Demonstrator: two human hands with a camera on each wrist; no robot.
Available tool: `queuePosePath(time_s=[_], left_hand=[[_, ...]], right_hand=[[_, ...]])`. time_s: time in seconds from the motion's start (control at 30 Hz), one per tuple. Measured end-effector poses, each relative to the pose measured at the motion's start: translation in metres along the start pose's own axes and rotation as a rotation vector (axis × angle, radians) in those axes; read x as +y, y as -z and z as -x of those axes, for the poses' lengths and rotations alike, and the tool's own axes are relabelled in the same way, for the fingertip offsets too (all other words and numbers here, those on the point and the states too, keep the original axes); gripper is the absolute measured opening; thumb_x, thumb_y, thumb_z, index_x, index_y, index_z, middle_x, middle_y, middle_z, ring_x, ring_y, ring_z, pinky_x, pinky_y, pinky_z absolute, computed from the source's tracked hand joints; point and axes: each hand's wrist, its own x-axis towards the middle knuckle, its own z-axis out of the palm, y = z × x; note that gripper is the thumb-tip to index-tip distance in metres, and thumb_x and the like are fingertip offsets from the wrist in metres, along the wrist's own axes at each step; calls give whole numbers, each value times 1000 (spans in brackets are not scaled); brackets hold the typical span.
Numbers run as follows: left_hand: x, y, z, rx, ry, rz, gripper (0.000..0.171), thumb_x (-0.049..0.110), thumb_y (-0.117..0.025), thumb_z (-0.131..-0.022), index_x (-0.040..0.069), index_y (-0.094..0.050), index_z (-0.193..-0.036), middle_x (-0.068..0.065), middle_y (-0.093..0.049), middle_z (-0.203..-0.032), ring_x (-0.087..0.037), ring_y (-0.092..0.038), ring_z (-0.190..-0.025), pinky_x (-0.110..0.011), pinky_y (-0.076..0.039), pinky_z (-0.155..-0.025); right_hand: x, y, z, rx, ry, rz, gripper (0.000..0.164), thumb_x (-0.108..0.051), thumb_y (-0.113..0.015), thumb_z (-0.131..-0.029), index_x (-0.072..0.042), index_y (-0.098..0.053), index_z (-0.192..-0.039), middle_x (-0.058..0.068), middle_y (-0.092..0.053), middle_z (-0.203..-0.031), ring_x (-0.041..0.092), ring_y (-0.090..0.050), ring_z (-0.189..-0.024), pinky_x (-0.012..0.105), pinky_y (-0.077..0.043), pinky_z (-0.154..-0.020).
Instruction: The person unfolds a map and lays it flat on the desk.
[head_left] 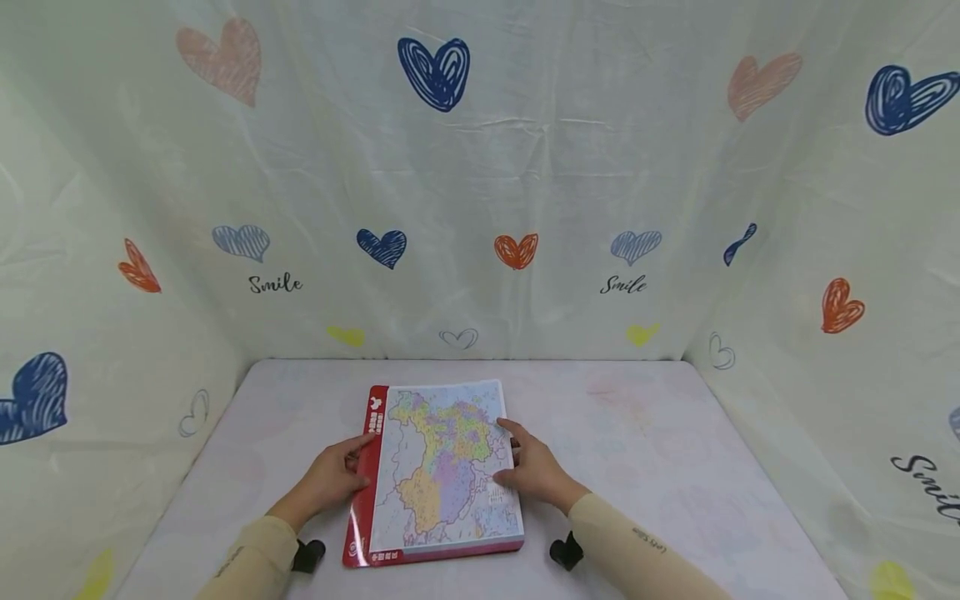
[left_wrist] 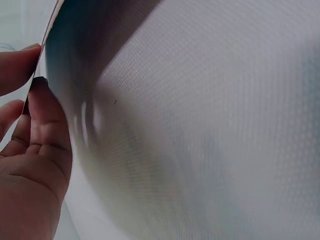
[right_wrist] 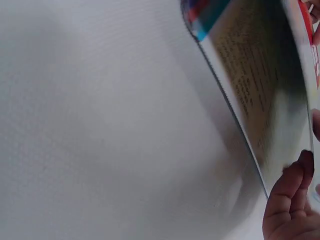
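Note:
A map sheet (head_left: 450, 467) with a red left border lies upright-facing in the middle of the table in the head view. My left hand (head_left: 327, 479) pinches its red edge between thumb and fingers; the left wrist view shows that thin edge between the fingertips (left_wrist: 42, 95). On the opposite side, my right hand (head_left: 536, 468) grips the right edge, thumb on top and fingers beneath. Under the sheet, the right wrist view shows a printed surface (right_wrist: 245, 75) with lines of text, partly hidden. Whether it is a separate thing I cannot tell.
The pale table (head_left: 637, 450) extends on both sides of the map. A white curtain (head_left: 480, 167) printed with hearts stands along the back and both sides. Small black devices (head_left: 307, 556) sit at both wrists, near the sleeves.

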Motion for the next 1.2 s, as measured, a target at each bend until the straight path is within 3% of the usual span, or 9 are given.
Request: queuePosePath(time_s=[0.13, 0.23, 0.67, 1.2], left_hand=[[-1, 0, -1, -5, 8, 22, 76, -6, -78, -79, 0, -45, -147, -12, -58, -105, -20, -60, -80, -35, -59, -65], [0, 0, 0, -3, 12, 32, 77, -6, -78, -78, 0, -45, -147, -12, -55, -106, -21, -60, -78, -35, -59, -64], [4, 2, 2, -13, 11, 27, 76, -7, -78, -78, -1, -45, -147, -11, -57, -104, -20, -59, -81, -35, -59, -66], [4, 3, 2, -20, 3, 21, 76, -7, -78, -78, -2, -46, -146, -11, -57, -101, -21, -57, -81, -34, -59, -65]], right_hand=[[1, 1, -3, -60, -11, -114, 91, 2, -80, -78, -9, -32, -155, 9, -65, -106, 19, -64, -85, 31, -55, -71], [1, 1, -4, -77, -19, -144, 91, 4, -79, -79, -10, -32, -155, 8, -66, -109, 19, -64, -87, 32, -56, -74], [-8, 4, -1, -83, -24, -187, 91, 6, -78, -79, -11, -31, -156, 12, -64, -112, 22, -64, -87, 36, -58, -74], [-6, 6, -4, -76, -30, -151, 90, 3, -80, -79, -13, -35, -155, 9, -64, -110, 21, -63, -86, 34, -56, -73]])
